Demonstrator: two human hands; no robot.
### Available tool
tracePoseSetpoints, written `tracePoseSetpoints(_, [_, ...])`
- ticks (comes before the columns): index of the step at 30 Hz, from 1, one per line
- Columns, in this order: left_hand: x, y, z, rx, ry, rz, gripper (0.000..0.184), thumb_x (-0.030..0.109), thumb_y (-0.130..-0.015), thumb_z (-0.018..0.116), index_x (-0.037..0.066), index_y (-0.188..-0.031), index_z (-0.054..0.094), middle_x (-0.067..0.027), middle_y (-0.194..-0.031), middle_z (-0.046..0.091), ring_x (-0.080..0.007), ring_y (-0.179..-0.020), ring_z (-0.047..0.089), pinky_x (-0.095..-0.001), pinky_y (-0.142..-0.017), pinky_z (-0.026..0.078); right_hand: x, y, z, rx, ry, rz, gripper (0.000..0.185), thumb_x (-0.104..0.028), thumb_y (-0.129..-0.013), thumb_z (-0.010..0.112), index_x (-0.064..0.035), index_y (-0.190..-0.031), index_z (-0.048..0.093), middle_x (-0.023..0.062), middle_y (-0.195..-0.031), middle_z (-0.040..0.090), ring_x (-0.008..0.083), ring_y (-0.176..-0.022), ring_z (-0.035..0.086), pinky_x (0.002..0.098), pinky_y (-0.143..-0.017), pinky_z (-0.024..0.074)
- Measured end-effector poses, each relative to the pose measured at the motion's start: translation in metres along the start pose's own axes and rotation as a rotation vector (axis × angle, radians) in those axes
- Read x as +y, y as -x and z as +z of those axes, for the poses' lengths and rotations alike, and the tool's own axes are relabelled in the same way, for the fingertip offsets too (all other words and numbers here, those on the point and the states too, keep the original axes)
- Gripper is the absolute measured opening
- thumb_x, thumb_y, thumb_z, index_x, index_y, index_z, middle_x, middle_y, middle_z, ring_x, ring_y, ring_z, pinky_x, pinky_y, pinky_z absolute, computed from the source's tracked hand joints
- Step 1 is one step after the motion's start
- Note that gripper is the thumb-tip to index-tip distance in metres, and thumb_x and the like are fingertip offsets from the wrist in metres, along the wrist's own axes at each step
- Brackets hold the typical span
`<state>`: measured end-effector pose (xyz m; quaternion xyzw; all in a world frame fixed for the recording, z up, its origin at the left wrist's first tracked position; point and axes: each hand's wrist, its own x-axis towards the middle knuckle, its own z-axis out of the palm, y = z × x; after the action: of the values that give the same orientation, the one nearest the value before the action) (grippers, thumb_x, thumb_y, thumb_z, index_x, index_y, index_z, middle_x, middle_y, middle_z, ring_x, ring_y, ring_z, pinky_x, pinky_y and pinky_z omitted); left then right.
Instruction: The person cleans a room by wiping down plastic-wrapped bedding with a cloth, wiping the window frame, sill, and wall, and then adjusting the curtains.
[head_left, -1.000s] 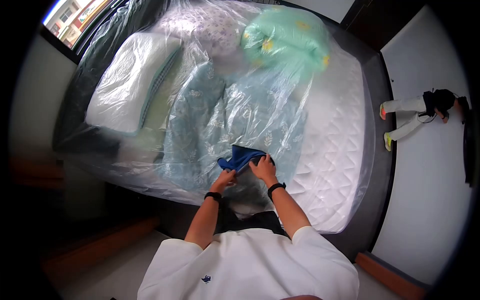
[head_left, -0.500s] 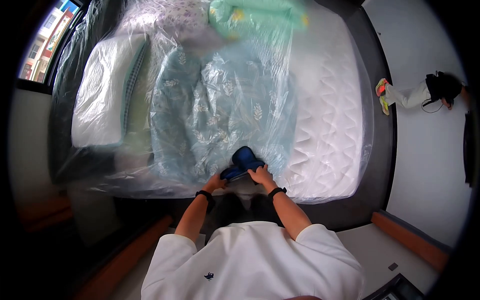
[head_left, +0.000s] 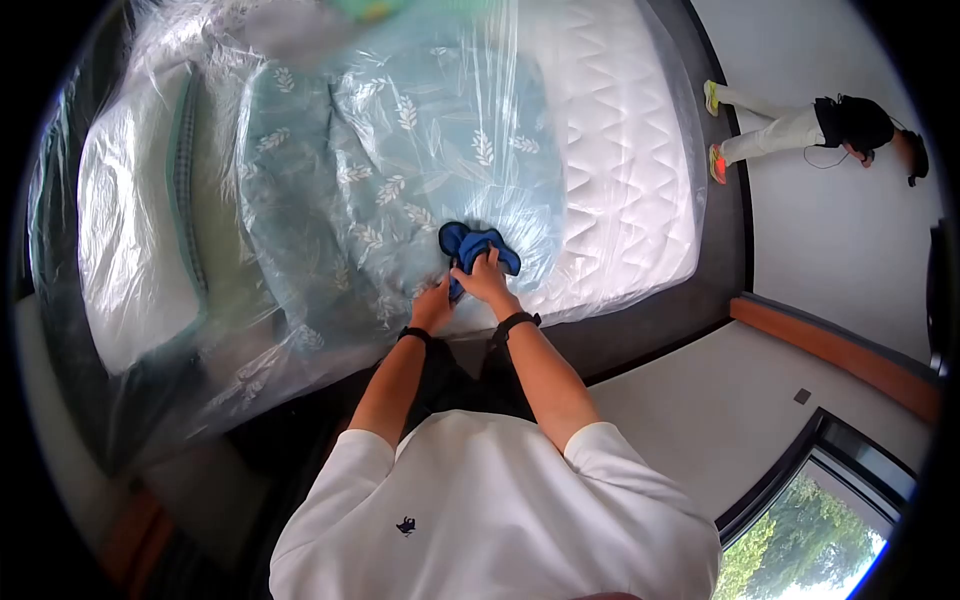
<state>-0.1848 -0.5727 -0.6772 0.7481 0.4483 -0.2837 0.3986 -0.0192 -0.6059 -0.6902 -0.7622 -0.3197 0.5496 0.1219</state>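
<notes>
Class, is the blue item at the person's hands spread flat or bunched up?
Bunched up: the blue item bends into uneven, overlapping lobes at the left hand and right hand, rather than lying flat.

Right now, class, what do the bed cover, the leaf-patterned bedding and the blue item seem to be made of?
Bed cover: clear, glossy plastic film; its creases glare, patterns show through.
Leaf-patterned bedding: probably soft, matte cloth, from its rounded folds.
Blue item: likely fabric, fairly dull, since it folds softly; fibre unclear.
</notes>
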Motion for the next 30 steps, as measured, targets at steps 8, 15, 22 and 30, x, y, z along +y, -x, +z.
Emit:
tracePoseSetpoints(8, [-0.076, 0.007, -0.006, -0.538, -0.300, 0.116, 0.045, 0.038, -0.085, 0.058, 0.013, -0.121, 0.068, -0.0208, -0.122, 0.067, -0.0391, -0.117, 0.062, -0.0486, -0.098, 0.049, -0.036, 0.100, 0.084, -0.033, -0.310, -0.130, 0.070, -0.049, -0.091, 0.063, 0.0081, -0.128, 0.049, 0.0324, -0.141, 0.040, 0.0438, -0.133, 0.040, 0.0426, -0.111, 0.0338])
tracePoseSetpoints(15, [0.159, 0.079, 0.117, -0.819, -0.599, 0.688, 0.042, 0.022, -0.080, 0.067, 0.009, -0.120, 0.068, -0.0199, -0.121, 0.067, -0.0372, -0.112, 0.064, -0.0460, -0.096, 0.051, 0.113, 0.306, -0.031, 0.611, -0.453, 0.140, 0.050, -0.044, -0.088, 0.067, 0.0043, -0.098, 0.056, 0.0224, -0.105, 0.056, 0.0413, -0.097, 0.057, 0.0444, -0.085, 0.0470])
tracePoseSetpoints(22, [0.394, 0.344, 0.270, -1.094, -0.569, 1.201, 0.045, 0.016, -0.069, 0.078, -0.003, -0.109, 0.067, -0.0231, -0.113, 0.068, -0.0375, -0.109, 0.064, -0.0424, -0.092, 0.051, 0.259, 0.641, -0.004, 1.285, -0.523, 0.614, 0.043, -0.019, -0.085, 0.065, -0.0001, -0.121, 0.054, 0.0233, -0.113, 0.055, 0.0448, -0.102, 0.058, 0.0487, -0.087, 0.0499])
tracePoseSetpoints(30, [0.476, 0.756, 0.603, -1.333, -0.239, 1.232, 0.045, 0.001, -0.075, 0.071, -0.001, -0.118, 0.060, -0.0120, -0.111, 0.064, -0.0205, -0.096, 0.063, -0.0316, -0.088, 0.051, 0.464, 1.076, 0.224, 1.866, -0.723, 0.804, 0.049, -0.012, -0.084, 0.062, 0.0010, -0.129, 0.049, 0.0246, -0.111, 0.057, 0.0488, -0.099, 0.059, 0.0522, -0.084, 0.0498])
